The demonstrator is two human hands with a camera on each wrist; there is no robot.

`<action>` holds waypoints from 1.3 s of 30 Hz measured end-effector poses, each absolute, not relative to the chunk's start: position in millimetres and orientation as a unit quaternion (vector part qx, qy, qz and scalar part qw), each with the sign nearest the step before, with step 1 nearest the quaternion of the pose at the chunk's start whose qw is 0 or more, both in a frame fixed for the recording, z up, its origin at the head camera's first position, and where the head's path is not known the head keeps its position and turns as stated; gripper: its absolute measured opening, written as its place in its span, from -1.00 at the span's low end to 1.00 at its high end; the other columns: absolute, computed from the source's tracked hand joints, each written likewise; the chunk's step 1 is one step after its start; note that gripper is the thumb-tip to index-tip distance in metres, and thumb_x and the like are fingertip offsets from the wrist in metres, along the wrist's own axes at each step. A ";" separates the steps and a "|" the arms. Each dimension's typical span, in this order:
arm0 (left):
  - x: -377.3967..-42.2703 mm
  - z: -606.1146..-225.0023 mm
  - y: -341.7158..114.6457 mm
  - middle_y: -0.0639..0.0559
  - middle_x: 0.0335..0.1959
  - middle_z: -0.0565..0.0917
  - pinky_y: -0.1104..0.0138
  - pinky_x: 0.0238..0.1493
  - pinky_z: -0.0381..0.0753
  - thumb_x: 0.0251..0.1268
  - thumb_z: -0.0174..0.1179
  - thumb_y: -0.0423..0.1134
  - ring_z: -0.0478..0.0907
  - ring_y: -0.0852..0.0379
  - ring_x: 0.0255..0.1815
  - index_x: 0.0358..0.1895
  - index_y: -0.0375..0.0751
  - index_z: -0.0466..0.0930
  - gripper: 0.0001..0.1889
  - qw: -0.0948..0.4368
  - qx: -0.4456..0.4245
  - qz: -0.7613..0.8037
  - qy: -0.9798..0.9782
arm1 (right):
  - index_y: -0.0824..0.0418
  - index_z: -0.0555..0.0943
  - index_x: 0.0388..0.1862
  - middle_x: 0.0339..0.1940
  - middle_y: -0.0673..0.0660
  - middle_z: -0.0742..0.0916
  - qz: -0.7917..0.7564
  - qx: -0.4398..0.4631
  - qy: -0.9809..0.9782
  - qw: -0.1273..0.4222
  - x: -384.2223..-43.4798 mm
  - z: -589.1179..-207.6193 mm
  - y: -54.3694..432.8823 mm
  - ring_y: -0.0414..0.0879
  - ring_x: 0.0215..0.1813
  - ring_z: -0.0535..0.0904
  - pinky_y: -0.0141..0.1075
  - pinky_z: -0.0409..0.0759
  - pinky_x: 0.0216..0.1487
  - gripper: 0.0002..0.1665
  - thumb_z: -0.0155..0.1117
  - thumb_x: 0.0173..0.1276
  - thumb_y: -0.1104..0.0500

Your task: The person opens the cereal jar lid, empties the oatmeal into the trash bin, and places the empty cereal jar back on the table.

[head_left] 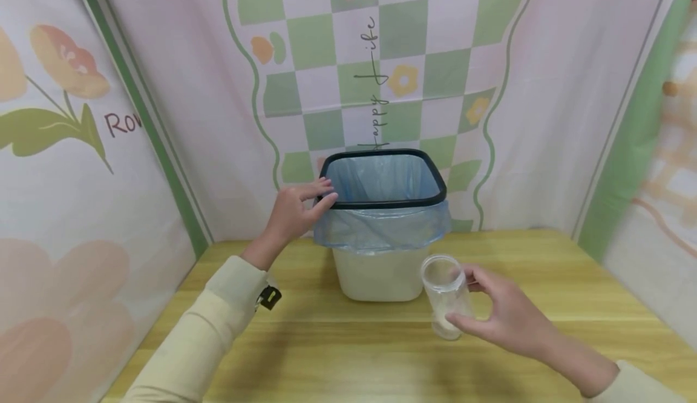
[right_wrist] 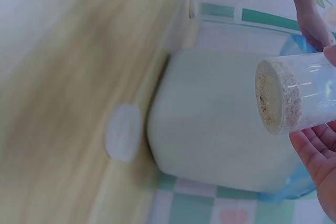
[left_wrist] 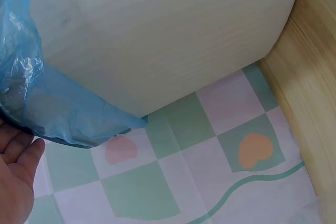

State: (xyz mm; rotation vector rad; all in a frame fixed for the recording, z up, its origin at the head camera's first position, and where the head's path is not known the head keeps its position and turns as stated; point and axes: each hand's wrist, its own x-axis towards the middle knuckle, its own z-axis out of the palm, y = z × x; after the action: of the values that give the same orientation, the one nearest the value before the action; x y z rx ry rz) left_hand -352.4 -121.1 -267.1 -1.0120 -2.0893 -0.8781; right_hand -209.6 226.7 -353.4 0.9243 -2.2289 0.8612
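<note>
Clear jar (head_left: pixel 444 294) within right grip (head_left: pixel 505 312)

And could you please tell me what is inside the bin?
A blue bag lines the bin; the front rim hides its bottom, so anything lying there cannot be seen.

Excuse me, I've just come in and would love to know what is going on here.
A person's left hand rests on the black rim of a bin lined with a blue bag. Their right hand holds a clear jar above the table, in front of the bin and toward its right. Some pale, grainy material sits at the jar's bottom.
</note>
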 end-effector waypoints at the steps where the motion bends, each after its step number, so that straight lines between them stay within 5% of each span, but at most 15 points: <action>1: -352.0 -266.5 -121.1 -0.16 0.00 0.67 0.12 0.10 0.56 0.30 0.28 -0.20 0.59 0.03 0.11 -0.07 -0.36 0.71 -0.72 0.325 -0.388 -0.332 -0.796 | 0.24 0.52 0.02 -0.19 -0.10 0.66 0.320 0.348 -0.833 0.287 -210.3 -349.2 228.9 -0.20 -0.21 0.62 -0.60 0.49 -0.04 -0.23 0.67 -0.25 0.31; 27: -352.3 -265.2 -122.1 -0.19 -0.05 0.69 0.13 0.09 0.56 0.30 0.27 -0.18 0.60 0.03 0.09 -0.08 -0.36 0.72 -0.71 0.335 -0.395 -0.310 -0.797 | 0.40 0.57 -0.07 -0.28 0.08 0.71 0.157 0.387 -0.832 0.365 -263.5 -213.4 258.2 -0.09 -0.30 0.63 -0.63 0.50 -0.16 -0.29 0.66 -0.28 0.25; 39: -352.8 -264.8 -122.6 -0.16 -0.04 0.69 0.14 0.09 0.57 0.29 0.29 -0.18 0.60 0.05 0.09 -0.06 -0.35 0.71 -0.70 0.337 -0.401 -0.303 -0.796 | 0.39 0.55 -0.05 -0.34 0.15 0.65 0.068 0.344 -0.875 0.335 -286.6 -166.2 252.2 0.03 -0.32 0.58 -0.02 0.59 -0.33 -0.34 0.60 -0.12 0.15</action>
State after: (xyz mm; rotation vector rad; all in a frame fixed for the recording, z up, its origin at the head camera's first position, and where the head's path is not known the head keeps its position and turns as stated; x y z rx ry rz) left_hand -352.8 -122.6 -264.8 -1.0439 -2.0751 -0.7910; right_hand -286.6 252.2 -166.2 0.8964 -2.2822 0.1770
